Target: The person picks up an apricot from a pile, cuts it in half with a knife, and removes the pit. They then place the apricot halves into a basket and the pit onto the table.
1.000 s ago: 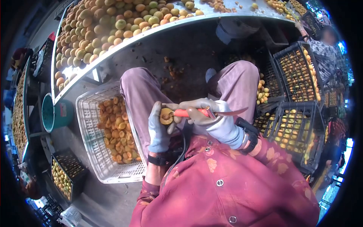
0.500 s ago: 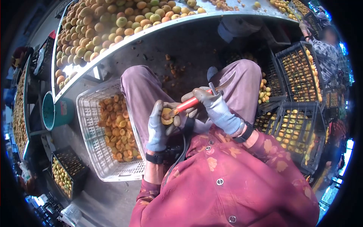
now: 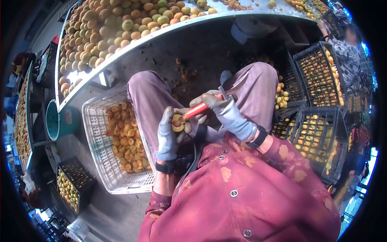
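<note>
Two gloved hands work above the lap: the left hand's (image 3: 166, 135) fingers grip one cut fruit (image 3: 177, 126), and the right hand's (image 3: 228, 114) fingers close around one red-handled knife (image 3: 197, 110), its handle end at the fruit's cut face. One white basket (image 3: 93, 141) holds halves too overlapped to count; one table (image 3: 161, 32), cut off by the view's edge, bears uncountable whole fruit. Fingers partly hide the handle.

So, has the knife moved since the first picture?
Yes. The knife has swung: its blade, earlier pointing toward the black crates, now angles up toward the fruit table's edge.
</note>
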Available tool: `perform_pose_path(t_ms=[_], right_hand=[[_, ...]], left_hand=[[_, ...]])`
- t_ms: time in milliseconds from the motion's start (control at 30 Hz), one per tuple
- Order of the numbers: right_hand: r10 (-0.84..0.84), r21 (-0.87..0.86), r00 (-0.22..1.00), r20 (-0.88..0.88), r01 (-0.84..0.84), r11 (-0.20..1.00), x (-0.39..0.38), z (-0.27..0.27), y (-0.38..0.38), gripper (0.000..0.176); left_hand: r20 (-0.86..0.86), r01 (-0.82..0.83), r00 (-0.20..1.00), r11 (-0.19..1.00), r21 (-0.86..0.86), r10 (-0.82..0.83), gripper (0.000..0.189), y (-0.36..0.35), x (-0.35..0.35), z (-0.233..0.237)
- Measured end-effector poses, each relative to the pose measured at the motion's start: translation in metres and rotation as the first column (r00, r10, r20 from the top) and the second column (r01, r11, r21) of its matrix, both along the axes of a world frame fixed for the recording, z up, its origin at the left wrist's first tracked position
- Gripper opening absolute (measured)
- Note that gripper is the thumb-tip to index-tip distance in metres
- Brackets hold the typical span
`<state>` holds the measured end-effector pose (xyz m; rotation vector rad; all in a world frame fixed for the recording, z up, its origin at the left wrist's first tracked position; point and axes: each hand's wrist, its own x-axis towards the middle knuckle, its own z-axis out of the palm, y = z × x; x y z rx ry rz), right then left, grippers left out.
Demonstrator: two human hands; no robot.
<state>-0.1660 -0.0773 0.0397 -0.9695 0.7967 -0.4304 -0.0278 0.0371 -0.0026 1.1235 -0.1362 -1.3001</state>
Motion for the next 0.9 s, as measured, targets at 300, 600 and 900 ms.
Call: perform_pose_path(t_ms=[300, 600, 900], right_hand=[[-0.054, 0.498, 0.977, 0.205, -0.057, 0.865, -0.004, -0.057, -0.007, 0.043], [0.068, -0.15, 0.998, -0.001, -0.068, 0.986, -0.001, -0.002, -0.006, 0.021], [-0.062, -0.024, 0.998, -0.023, 0.062, 0.998, 0.004, -0.025, -0.004, 0.032]], left_hand=[[0.013, 0.078, 0.997, 0.99, -0.118, -0.077, 0.054, 0.006, 0.003, 0.003], [0.02, 0.118, 0.993, 0.993, -0.031, -0.117, 0.047, -0.002, 0.0, 0.012], [-0.011, 0.164, 0.986, 0.977, -0.134, -0.167, 0.055, 0.003, 0.001, 0.006]])
